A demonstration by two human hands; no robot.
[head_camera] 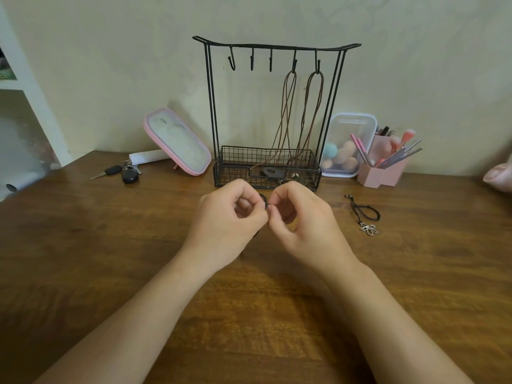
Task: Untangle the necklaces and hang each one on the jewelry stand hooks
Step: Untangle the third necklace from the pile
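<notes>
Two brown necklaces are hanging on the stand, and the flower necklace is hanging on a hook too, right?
Not quite. The brown necklaces do hang on the stand, but the flower necklace is not on a hook. It lies on the table, to the right of the stand. The head view shows it.

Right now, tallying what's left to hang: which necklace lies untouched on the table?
The flower-pendant necklace, black-corded; the two brown ones already hang on the stand.
</notes>
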